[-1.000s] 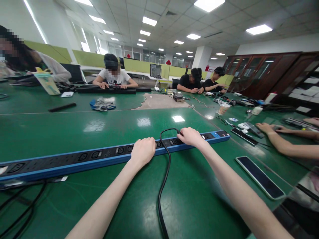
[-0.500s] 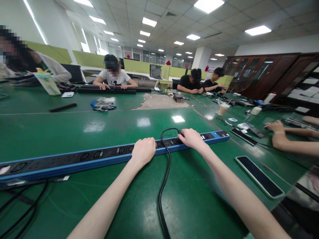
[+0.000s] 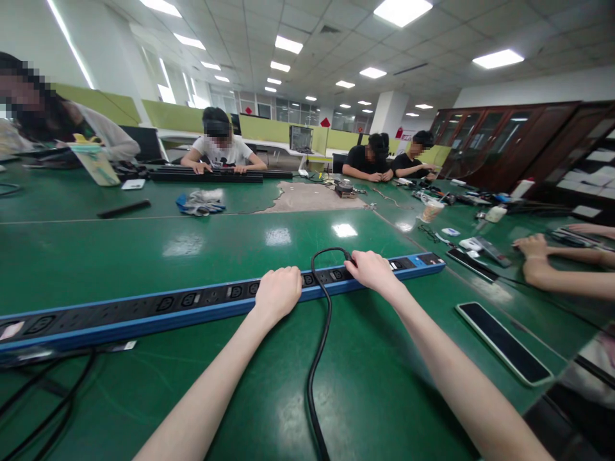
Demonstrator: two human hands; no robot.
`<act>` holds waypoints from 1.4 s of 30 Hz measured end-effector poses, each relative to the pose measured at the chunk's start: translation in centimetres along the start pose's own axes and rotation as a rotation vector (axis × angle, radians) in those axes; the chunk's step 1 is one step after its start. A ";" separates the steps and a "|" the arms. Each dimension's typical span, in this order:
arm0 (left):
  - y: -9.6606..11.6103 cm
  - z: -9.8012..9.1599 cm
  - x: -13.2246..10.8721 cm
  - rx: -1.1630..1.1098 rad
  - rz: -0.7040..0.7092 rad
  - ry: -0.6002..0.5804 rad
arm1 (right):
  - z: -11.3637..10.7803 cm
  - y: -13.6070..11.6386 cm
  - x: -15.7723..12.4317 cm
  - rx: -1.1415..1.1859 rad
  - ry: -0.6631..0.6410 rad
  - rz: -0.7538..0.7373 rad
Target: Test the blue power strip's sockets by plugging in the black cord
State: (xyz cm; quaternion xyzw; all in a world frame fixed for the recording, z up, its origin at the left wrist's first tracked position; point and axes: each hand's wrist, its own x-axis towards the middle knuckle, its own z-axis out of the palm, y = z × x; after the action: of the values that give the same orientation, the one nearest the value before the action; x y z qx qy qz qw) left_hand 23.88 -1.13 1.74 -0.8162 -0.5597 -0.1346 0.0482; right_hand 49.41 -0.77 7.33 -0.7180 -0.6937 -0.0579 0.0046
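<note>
A long blue and black power strip [image 3: 144, 310] lies across the green table, slanting from the left edge to the right. Wrapped over its middle is my left hand [image 3: 279, 291], its fingers curled around the strip. My right hand [image 3: 371, 270] is closed on the plug end of a black cable [image 3: 314, 371], at the strip's right part. The plug is mostly hidden by my fingers. From there the cable loops left over the strip and runs down toward me.
A phone [image 3: 503, 342] lies at the right on the green table [image 3: 230, 397]. Gloves [image 3: 200, 202], a black bar [image 3: 123, 209] and a cup [image 3: 95, 165] are farther back. A person's hands [image 3: 532, 246] are at the right; other people sit across.
</note>
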 end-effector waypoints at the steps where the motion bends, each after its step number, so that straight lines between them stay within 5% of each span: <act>1: 0.0 0.0 0.0 0.002 0.001 0.002 | -0.1 0.1 0.1 -0.001 -0.012 -0.003; 12: -0.1 0.2 0.2 0.014 0.016 0.002 | -1.0 1.2 1.1 0.048 0.006 -0.022; 19: -0.1 0.3 0.2 0.010 0.009 -0.002 | -3.9 5.6 2.3 0.182 0.201 0.052; 25: 0.0 0.4 0.2 0.017 0.006 -0.013 | -4.7 9.8 0.9 0.393 0.046 -0.094; 30: -0.1 0.5 0.2 0.029 0.021 -0.011 | -4.3 12.7 0.4 0.840 -0.231 -0.054; 34: -0.2 0.7 0.3 0.042 0.032 -0.002 | -3.9 13.7 0.3 0.953 -0.353 0.033; 42: 0.0 0.5 0.2 0.053 0.037 -0.011 | -1.7 14.1 2.2 0.796 -0.207 0.333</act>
State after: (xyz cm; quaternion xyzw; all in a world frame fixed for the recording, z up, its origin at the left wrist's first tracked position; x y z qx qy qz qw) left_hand 24.00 -0.78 1.32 -0.8255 -0.5483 -0.1144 0.0693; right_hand 63.41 0.78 10.22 -0.7643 -0.5336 0.2873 0.2206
